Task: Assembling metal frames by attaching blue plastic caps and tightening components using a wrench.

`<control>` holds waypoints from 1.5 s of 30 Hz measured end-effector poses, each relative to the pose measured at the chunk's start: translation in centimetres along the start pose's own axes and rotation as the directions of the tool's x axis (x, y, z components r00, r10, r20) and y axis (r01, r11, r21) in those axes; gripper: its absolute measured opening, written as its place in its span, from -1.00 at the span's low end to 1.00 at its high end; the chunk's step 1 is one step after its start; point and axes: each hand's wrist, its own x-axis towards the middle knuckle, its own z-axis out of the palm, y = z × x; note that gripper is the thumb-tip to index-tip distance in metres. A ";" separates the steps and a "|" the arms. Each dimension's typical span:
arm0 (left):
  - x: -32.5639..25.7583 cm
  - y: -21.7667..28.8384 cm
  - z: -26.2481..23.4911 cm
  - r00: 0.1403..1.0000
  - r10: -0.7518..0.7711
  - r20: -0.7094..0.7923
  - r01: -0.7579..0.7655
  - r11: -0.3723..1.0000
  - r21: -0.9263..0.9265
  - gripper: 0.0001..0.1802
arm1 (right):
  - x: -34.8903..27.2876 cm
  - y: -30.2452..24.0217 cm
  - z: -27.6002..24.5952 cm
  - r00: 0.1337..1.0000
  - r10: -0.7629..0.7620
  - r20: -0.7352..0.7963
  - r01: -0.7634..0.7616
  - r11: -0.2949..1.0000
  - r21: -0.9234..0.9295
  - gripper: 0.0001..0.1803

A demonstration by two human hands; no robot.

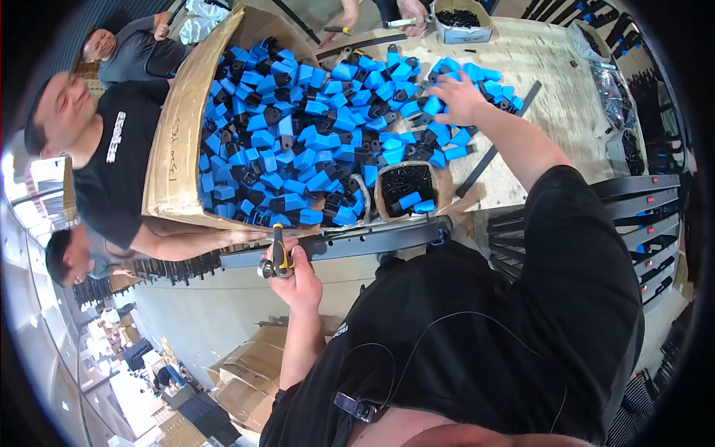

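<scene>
My left hand (298,272) grips a screwdriver (278,252) with a yellow and black handle, held against a long dark metal bar (357,242) lying along the near table edge. My right hand (458,97) reaches far out into a heap of blue and black plastic parts (320,134) spread over the wooden table (551,82); its fingers rest on the parts, and whether it holds one is hidden. A small round cardboard tub (439,186) with black screws and two blue parts stands just behind the bar.
A big cardboard box (175,149) tipped on its side spills the blue parts. A person in black leans on it at the left; others stand behind. Another person's hands (410,15) work at the far edge beside a grey tray (462,30). Black racks (648,223) stand right.
</scene>
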 end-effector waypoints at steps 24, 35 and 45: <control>0.1 0.3 0.6 0.980 0.198 -0.015 -0.194 0.970 0.148 -0.88 | 13.0 -22.4 -2.9 0.948 -0.256 -0.191 0.300 0.918 0.259 -0.28; 0.9 -0.3 0.4 0.958 0.287 0.015 -0.286 0.948 0.141 -0.88 | 6.3 -4.5 1.9 0.949 -0.153 -0.277 0.188 0.977 0.105 -0.62; 1.0 0.6 0.1 0.911 0.403 0.091 -0.413 0.881 0.231 -0.87 | 5.5 -10.6 -7.0 0.805 -0.232 -0.545 0.364 0.920 0.146 -0.59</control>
